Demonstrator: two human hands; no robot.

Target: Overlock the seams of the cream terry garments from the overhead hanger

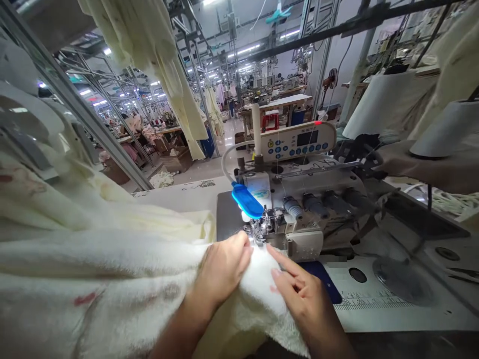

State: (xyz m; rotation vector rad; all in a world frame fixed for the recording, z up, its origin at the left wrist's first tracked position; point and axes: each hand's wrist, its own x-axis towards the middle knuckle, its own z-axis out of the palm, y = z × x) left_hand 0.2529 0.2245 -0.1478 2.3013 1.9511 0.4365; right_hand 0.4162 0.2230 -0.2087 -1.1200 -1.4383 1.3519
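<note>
1. Left grip (220, 267): fingers together, pressing on white fleece (262, 289); whether they pinch it, I cannot tell.
2. Right grip (307, 299): spread, forefinger stretched along the fleece, apparently to keep it smooth.
3. Fleece lies bunched between them, its edge at the presser foot (257, 232) of the overlocker (295, 224).
4. Blue lamp (247, 200) angles down, lighting that spot.
5. Bulk spreads left, beyond the desk (359, 309).

Overlock machine (262, 192) logo, too small to read
</note>
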